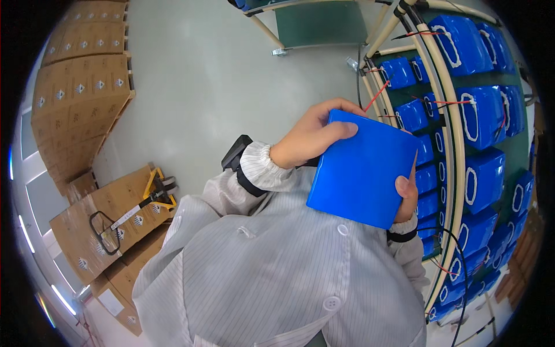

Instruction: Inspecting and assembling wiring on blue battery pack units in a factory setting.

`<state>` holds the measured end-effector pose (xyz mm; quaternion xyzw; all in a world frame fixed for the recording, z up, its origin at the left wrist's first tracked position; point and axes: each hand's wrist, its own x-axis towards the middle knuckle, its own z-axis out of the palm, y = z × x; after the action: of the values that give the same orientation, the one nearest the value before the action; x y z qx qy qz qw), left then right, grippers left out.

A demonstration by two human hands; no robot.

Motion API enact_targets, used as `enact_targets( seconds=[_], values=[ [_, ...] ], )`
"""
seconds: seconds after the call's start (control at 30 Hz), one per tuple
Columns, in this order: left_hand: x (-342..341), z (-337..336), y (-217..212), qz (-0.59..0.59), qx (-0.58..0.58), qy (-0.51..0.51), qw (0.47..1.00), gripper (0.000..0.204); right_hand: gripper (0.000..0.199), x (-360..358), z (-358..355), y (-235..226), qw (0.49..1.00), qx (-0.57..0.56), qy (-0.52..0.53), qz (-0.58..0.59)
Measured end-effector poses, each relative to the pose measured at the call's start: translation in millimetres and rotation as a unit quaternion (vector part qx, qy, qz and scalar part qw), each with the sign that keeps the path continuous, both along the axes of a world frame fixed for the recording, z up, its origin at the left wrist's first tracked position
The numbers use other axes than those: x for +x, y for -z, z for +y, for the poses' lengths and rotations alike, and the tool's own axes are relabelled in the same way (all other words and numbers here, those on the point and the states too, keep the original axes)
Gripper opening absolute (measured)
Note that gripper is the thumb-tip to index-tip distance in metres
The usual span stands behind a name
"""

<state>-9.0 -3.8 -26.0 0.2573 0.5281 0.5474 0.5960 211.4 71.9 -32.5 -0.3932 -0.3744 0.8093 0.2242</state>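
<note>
In front of my chest I hold a blue battery pack, a flat-faced block in smooth blue wrap. My left hand grips its far left corner, thumb on the upper face and fingers behind the far edge. At the right edge, my right hand is closed on the pack, its thumb along the side and most fingers hidden beneath. A red wire sticks out beyond the far edge near my left fingertips; where it joins is hidden. The pack's underside is out of sight.
Close on my right stands a pipe-framed rack with several similar blue packs, with white loops and wires. A green-topped cart is at the far side. To the left are stacked cartons and a yellow pallet jack. A black cable hangs at lower right.
</note>
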Motion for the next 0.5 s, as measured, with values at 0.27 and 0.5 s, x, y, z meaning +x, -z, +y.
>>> enact_targets(
  seconds=[0.27, 0.5],
  values=[
    [2, -3, -4, -0.063, -0.012, -0.032, 0.997, 0.056, 0.102, 8, -2, 11, 1.0, 0.009, 0.002, -0.006],
    [2, -6, -6, -0.04, -0.029, 0.001, 0.999, 0.05, 0.102, 8, -4, 6, 1.0, 0.008, -0.008, -0.008]
  ],
)
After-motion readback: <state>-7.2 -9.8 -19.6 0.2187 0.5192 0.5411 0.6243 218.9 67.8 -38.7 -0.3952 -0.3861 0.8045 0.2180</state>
